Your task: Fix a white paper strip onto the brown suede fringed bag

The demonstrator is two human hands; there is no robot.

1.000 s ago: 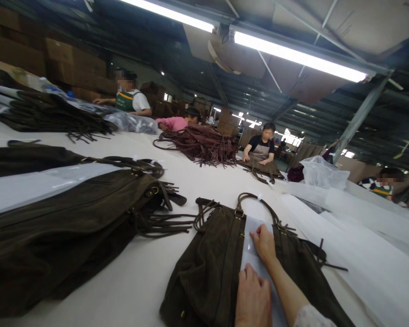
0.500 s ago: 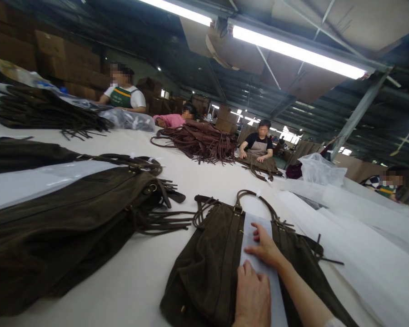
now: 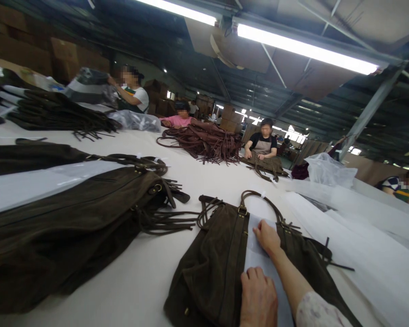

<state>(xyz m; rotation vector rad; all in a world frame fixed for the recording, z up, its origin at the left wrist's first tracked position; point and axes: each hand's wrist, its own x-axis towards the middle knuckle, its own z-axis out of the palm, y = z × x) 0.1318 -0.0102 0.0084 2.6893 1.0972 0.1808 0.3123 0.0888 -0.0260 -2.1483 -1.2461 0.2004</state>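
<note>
So the dark green bag (image 3: 204, 268) is lying on the white table (image 3: 122, 272), close to the near edge, which is out of frame. Its handle (image 3: 274, 207) points at the far edge. A white strip (image 3: 259, 261) already runs down the middle between the straps, looking mostly flat. I'd say it isn't finished though, since both hands are on it, and the strip's near end is partly covered and cut off, so no clue how that bit sits.

The right hand (image 3: 267, 238) is on the upper part of the strip, fingers curled in and bunched together; can't tell if it's pinching anything. The left hand (image 3: 259, 295) is palm down lower on it, fingers bent and close together, fingertips near the strip's left side. Thumb's hidden, so no idea if it's gripping.

Over toward the table's left side, a second dark bag (image 3: 71, 218) has a white strip laid along it too, with no hand on it.

Compared with half a second ago: the right hand had its thumb and fingers spread, now they're tucked in. Left hand's in about the same spot. Further back, a co-worker (image 3: 139, 99) has now lifted a dark plastic-wrapped bundle (image 3: 88, 86).
</note>
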